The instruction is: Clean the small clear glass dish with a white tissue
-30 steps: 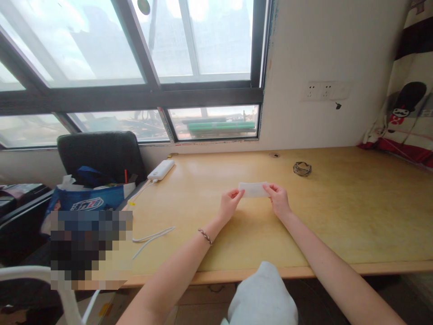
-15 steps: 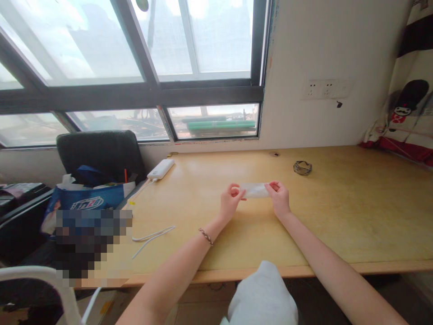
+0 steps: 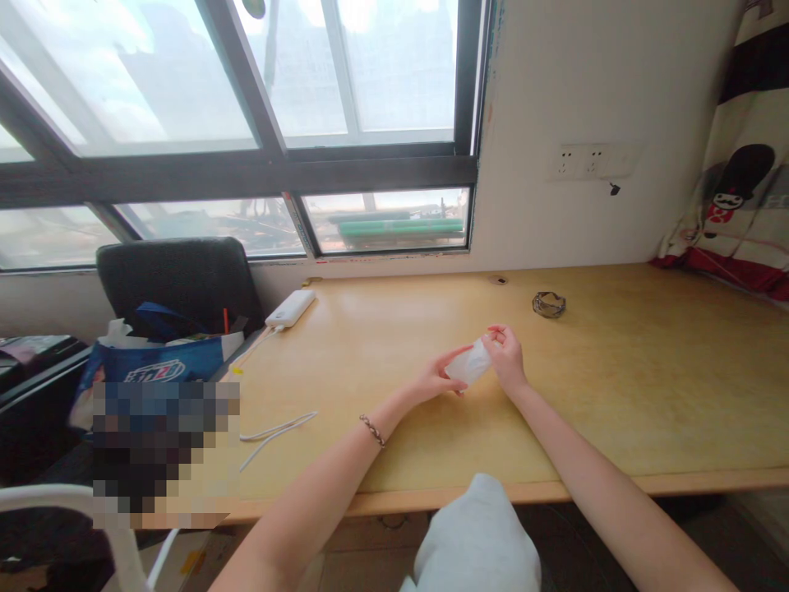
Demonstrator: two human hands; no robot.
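Note:
Over the middle of a light wooden desk (image 3: 616,395) I hold a small white translucent packet (image 3: 469,363) between both hands. My left hand (image 3: 439,378) pinches its lower left end, thumb on top, a braided bracelet on that wrist. My right hand (image 3: 507,358) grips its upper right end with fingers curled. The packet is tilted, right end higher, and sits just above the desktop.
A white power bank (image 3: 290,307) with a cable lies at the desk's back left, a loose white cable (image 3: 277,429) near the front left. A dark bracelet (image 3: 548,303) lies at the back. A black chair (image 3: 178,279) holds a blue bag (image 3: 160,366). Wall sockets (image 3: 585,161) are above.
The packet was held flat and stretched between both hands. Now my left hand has come in toward the right hand, and the packet is bunched and tilted.

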